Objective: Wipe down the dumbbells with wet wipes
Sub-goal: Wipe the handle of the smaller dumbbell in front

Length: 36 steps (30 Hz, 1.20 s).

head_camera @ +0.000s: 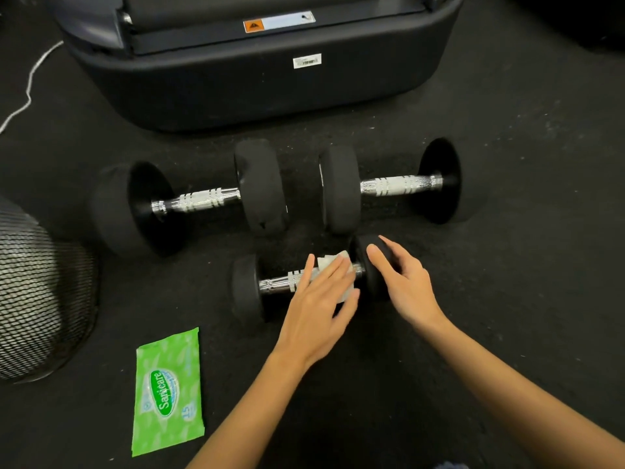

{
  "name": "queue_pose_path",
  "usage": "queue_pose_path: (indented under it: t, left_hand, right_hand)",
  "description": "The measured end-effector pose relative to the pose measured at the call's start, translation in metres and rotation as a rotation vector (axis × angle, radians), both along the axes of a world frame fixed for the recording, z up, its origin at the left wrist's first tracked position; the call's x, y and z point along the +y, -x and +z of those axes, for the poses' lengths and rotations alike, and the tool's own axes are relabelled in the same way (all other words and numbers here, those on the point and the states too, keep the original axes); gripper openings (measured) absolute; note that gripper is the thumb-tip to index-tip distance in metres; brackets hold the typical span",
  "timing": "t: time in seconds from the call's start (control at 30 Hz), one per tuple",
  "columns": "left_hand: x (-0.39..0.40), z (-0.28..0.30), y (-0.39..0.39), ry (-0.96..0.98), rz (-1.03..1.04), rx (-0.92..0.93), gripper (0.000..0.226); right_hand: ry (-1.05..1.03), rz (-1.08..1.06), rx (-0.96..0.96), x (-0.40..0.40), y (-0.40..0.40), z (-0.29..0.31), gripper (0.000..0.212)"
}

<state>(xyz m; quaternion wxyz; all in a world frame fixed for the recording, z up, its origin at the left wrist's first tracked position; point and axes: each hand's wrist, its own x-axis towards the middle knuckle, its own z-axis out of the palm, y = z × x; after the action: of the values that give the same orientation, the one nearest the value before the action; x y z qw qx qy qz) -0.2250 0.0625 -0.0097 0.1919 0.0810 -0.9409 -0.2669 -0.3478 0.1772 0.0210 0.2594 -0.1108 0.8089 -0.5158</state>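
Left hand (pixel 319 299) presses wipe (pixel 333 262) flat on small dumbbell (pixel 270 286) (right hand (pixel 402 282) apparently steadies, fingers straight).

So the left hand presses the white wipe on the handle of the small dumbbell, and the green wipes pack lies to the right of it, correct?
Not quite. In the head view the green wipes pack lies to the left of the small dumbbell, nearer the person. The left hand does press the white wipe on its handle.

I am seeing through one head camera only, looking steeply down and forward at the floor (pixel 507 231); it is sitting close above the small dumbbell (pixel 270 286), with the machine base (pixel 257 82) beyond it at the top.
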Motion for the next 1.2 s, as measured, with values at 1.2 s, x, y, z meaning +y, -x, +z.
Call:
queue_pose_path:
  t: [1.2]
  left_hand:
    - [0.024, -0.015, -0.004, 0.478, 0.132, -0.216, 0.069]
  right_hand:
    - [-0.037, 0.064, 0.051, 0.004, 0.003, -0.006, 0.06]
